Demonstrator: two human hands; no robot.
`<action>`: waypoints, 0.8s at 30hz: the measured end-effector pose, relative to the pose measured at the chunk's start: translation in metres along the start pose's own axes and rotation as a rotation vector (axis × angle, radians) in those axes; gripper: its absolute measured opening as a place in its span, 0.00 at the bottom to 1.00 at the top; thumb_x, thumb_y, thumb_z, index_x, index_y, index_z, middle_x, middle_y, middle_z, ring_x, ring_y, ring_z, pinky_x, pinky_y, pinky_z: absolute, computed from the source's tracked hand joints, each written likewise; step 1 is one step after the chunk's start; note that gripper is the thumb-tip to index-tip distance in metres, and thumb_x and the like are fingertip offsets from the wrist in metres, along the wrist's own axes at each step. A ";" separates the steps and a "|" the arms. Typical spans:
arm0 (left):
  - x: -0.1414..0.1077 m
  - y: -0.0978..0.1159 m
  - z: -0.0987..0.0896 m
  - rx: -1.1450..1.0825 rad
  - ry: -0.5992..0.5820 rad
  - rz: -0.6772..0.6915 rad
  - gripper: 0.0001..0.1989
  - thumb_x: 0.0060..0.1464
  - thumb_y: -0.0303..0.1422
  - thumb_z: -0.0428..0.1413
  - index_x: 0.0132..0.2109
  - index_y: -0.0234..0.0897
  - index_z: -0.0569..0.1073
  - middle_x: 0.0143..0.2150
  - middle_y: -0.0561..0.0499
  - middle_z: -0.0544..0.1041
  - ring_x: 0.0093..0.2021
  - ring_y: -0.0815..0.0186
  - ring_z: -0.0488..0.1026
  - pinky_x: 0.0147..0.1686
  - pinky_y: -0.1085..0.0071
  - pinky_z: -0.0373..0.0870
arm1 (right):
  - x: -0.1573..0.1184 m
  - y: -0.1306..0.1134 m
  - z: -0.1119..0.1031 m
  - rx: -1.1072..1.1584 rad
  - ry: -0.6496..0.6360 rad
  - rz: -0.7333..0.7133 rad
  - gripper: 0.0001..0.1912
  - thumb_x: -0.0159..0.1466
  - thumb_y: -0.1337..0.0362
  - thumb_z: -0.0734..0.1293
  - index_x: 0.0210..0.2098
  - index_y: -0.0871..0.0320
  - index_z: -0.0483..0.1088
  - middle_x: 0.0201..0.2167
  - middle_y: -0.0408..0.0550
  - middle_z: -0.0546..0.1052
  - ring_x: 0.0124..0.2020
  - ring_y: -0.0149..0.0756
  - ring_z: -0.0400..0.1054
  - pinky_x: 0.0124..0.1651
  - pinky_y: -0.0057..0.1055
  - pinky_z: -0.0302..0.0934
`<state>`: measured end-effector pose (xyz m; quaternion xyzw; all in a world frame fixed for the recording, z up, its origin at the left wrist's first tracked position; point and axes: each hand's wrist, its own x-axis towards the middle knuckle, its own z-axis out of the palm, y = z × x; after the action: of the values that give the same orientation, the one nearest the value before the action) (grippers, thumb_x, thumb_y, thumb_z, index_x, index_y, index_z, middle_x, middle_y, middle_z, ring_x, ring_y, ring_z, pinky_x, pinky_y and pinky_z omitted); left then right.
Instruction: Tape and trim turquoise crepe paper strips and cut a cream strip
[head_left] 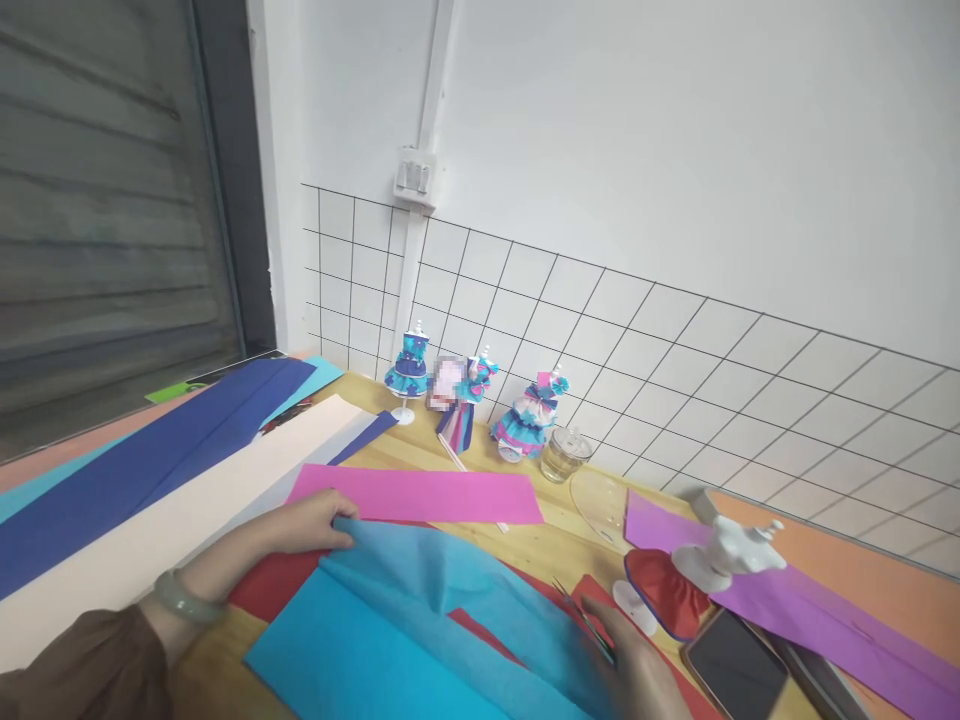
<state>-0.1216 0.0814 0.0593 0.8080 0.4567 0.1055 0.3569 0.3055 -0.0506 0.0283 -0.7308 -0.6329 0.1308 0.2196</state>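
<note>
My left hand (319, 522), with a pale bangle on the wrist, pinches the far left corner of a sheet of blue crepe paper (375, 630) and lifts it. The raised part slopes toward the right in soft folds, and a narrow gap in it shows red beneath. In my right hand (634, 660) are small scissors (589, 618), their thin blades pointing up and left over red paper (259, 585). That hand lies at the right edge of the blue sheet, its fingers partly hidden. A pink strip (420, 494) lies just beyond the blue paper.
Three little dress forms in paper dresses, one a blue dress (407, 372), stand along the wall by a glass jar (564, 455). At right are a white bust form (739, 550), a red skirt piece (664, 592), a phone (735, 660) and purple paper (840, 630). Long paper strips (150, 470) cover the left.
</note>
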 end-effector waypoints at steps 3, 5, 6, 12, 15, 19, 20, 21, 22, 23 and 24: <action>-0.002 -0.005 0.001 -0.062 0.034 0.009 0.09 0.47 0.37 0.53 0.24 0.37 0.68 0.26 0.55 0.71 0.30 0.65 0.68 0.30 0.74 0.62 | 0.020 0.001 0.005 0.054 -0.091 -0.017 0.20 0.56 0.60 0.61 0.46 0.59 0.71 0.47 0.50 0.75 0.49 0.42 0.69 0.50 0.31 0.61; -0.003 -0.007 0.001 -0.109 0.044 0.008 0.11 0.48 0.39 0.53 0.26 0.37 0.69 0.27 0.54 0.72 0.31 0.65 0.68 0.31 0.73 0.62 | 0.022 0.003 0.004 0.087 -0.136 -0.002 0.21 0.54 0.62 0.61 0.46 0.58 0.71 0.46 0.49 0.76 0.48 0.41 0.69 0.47 0.29 0.62; -0.003 -0.007 0.001 -0.135 0.042 0.007 0.11 0.48 0.40 0.53 0.27 0.37 0.69 0.28 0.54 0.72 0.31 0.65 0.69 0.31 0.73 0.63 | 0.020 0.004 0.001 0.100 -0.139 0.006 0.21 0.54 0.62 0.62 0.46 0.57 0.72 0.46 0.48 0.76 0.48 0.41 0.70 0.46 0.29 0.63; 0.007 -0.009 0.008 -0.242 0.025 0.006 0.15 0.49 0.45 0.52 0.32 0.36 0.68 0.29 0.54 0.71 0.32 0.64 0.69 0.29 0.73 0.64 | 0.006 0.011 -0.037 0.048 -0.043 0.027 0.17 0.55 0.56 0.63 0.43 0.50 0.73 0.43 0.44 0.78 0.43 0.39 0.73 0.42 0.26 0.64; 0.018 -0.010 0.013 -0.233 0.058 0.004 0.16 0.49 0.46 0.51 0.33 0.36 0.69 0.29 0.54 0.69 0.31 0.65 0.67 0.29 0.73 0.62 | 0.004 0.014 -0.045 -0.016 -0.007 0.034 0.17 0.56 0.56 0.62 0.43 0.51 0.73 0.41 0.45 0.79 0.39 0.40 0.74 0.39 0.27 0.65; 0.027 -0.012 0.015 -0.208 0.076 0.003 0.16 0.50 0.44 0.51 0.37 0.36 0.71 0.31 0.53 0.71 0.32 0.63 0.69 0.31 0.72 0.63 | 0.004 0.014 -0.034 -0.094 0.062 0.044 0.18 0.57 0.57 0.58 0.41 0.52 0.74 0.41 0.47 0.78 0.42 0.42 0.73 0.41 0.30 0.64; 0.027 -0.012 0.015 -0.203 0.072 0.003 0.16 0.50 0.43 0.52 0.38 0.36 0.71 0.33 0.53 0.73 0.33 0.63 0.69 0.31 0.71 0.64 | 0.004 0.012 -0.030 -0.104 0.085 0.035 0.17 0.56 0.57 0.59 0.40 0.52 0.74 0.43 0.47 0.78 0.44 0.43 0.72 0.43 0.31 0.64; 0.028 -0.013 0.014 -0.196 0.069 0.002 0.16 0.49 0.42 0.52 0.40 0.37 0.72 0.35 0.52 0.74 0.35 0.62 0.70 0.32 0.71 0.66 | 0.003 0.008 -0.025 -0.105 0.115 0.017 0.16 0.56 0.57 0.59 0.40 0.51 0.73 0.45 0.47 0.77 0.46 0.42 0.71 0.44 0.31 0.64; 0.028 -0.014 0.013 -0.188 0.068 -0.001 0.16 0.49 0.41 0.53 0.43 0.37 0.72 0.39 0.51 0.75 0.37 0.61 0.71 0.34 0.70 0.67 | 0.002 0.004 -0.021 -0.096 0.145 -0.005 0.16 0.57 0.57 0.59 0.40 0.51 0.73 0.47 0.46 0.76 0.47 0.42 0.70 0.45 0.30 0.64; 0.029 -0.015 0.012 -0.177 0.070 -0.003 0.18 0.48 0.40 0.54 0.46 0.38 0.71 0.42 0.49 0.75 0.39 0.60 0.72 0.36 0.70 0.67 | 0.001 -0.002 -0.017 -0.073 0.169 -0.028 0.15 0.57 0.56 0.59 0.41 0.50 0.72 0.47 0.46 0.75 0.47 0.41 0.70 0.44 0.29 0.64; 0.030 -0.016 0.011 -0.163 0.073 -0.004 0.21 0.47 0.39 0.55 0.49 0.38 0.70 0.45 0.48 0.75 0.41 0.60 0.72 0.37 0.69 0.68 | -0.001 -0.010 -0.013 -0.035 0.179 -0.056 0.15 0.58 0.54 0.60 0.41 0.50 0.72 0.47 0.46 0.76 0.47 0.41 0.70 0.43 0.28 0.64</action>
<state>-0.1097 0.1056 0.0359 0.7709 0.4610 0.1710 0.4050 0.3029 -0.0524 0.0441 -0.7252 -0.6332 0.0477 0.2663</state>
